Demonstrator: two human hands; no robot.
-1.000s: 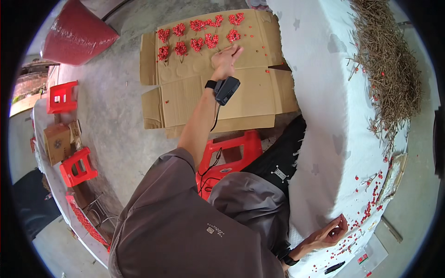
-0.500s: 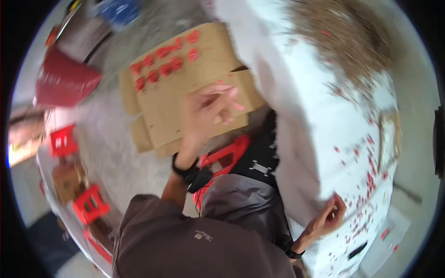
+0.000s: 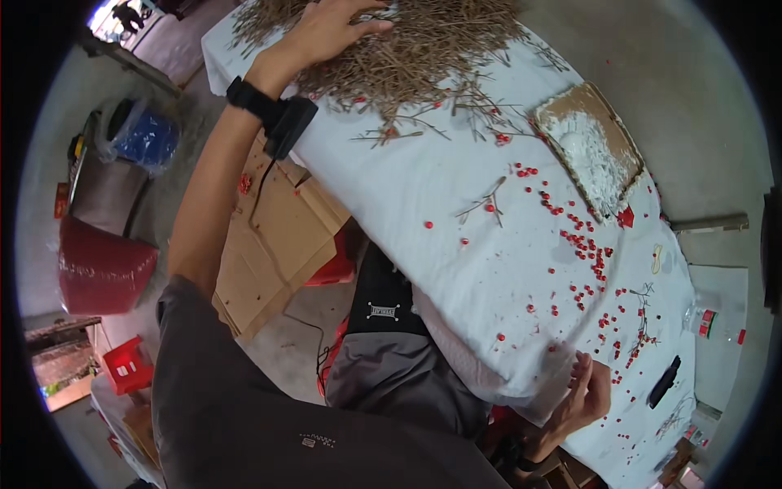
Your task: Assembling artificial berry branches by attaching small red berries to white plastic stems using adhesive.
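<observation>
My left hand [image 3: 330,31] reaches to the far side of the table, its fingers spread over a heap of thin brown twigs [image 3: 423,53]. The hand's far edge is cut off by the picture's top. My right hand [image 3: 588,393] rests low at the near table edge, fingers curled together beside the white tablecloth [image 3: 456,285]. What those fingers hold, if anything, is hidden. Loose red berries [image 3: 582,240] lie scattered on the cloth ahead of my right hand. A small forked twig [image 3: 489,202] with a red berry lies between the two hands.
A shallow cardboard tray [image 3: 619,134] of white crumbly stuff stands at the far right. Near the right edge are a black slim object [image 3: 665,383] and a plastic bottle [image 3: 707,322]. Flattened cardboard [image 3: 273,253] lies below on the left, with a dark red bucket [image 3: 106,269] beyond.
My left hand has moved from above the cardboard to the twig heap and its fingers have spread. The view has swung toward the table. My right hand stays near the table edge, still curled.
</observation>
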